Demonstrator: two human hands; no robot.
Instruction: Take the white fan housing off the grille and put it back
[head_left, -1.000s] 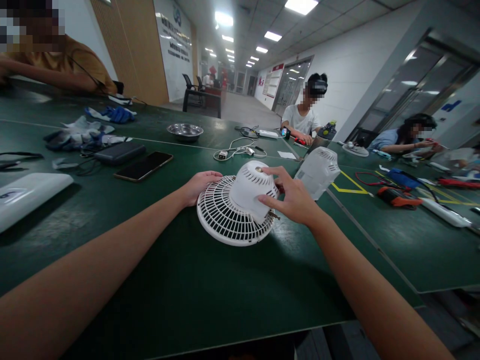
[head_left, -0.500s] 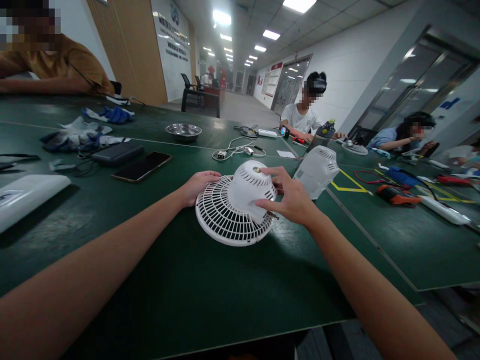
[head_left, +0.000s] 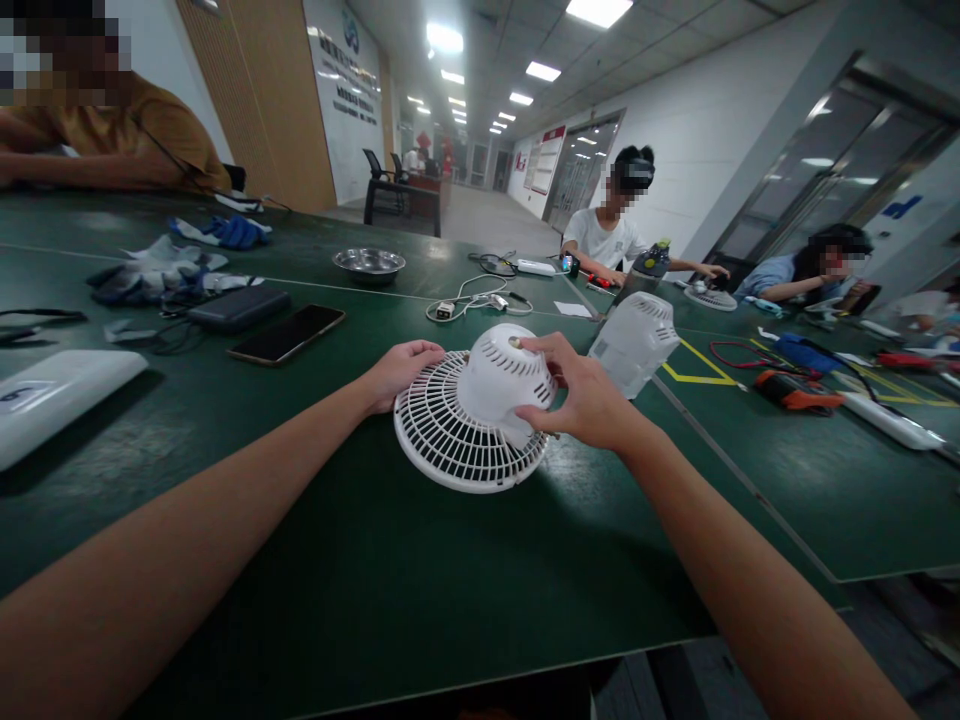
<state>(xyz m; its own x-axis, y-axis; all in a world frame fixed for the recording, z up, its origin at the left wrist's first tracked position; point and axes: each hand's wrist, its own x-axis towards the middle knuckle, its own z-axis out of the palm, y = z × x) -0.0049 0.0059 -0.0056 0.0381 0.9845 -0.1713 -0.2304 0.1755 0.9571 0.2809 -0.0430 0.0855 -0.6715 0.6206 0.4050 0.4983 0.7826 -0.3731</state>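
A white fan head (head_left: 469,420) lies grille-down on the green table (head_left: 375,580), its domed motor housing (head_left: 502,380) facing up. My left hand (head_left: 397,370) grips the far left rim of the grille. My right hand (head_left: 585,395) is closed around the right side of the motor housing, thumb low and fingers over the top. A second white fan part (head_left: 634,345) stands just behind my right hand.
A black phone (head_left: 289,333), a power bank (head_left: 238,305), gloves (head_left: 157,270), a steel bowl (head_left: 369,263) and white cables (head_left: 480,298) lie further back. A white flat case (head_left: 52,395) is at left. Tools and an orange-black device (head_left: 795,390) lie at right. Other people sit around the table.
My right thumb has moved in against the lower side of the motor housing, tightening the hold. The left hand and the fan stay in place.
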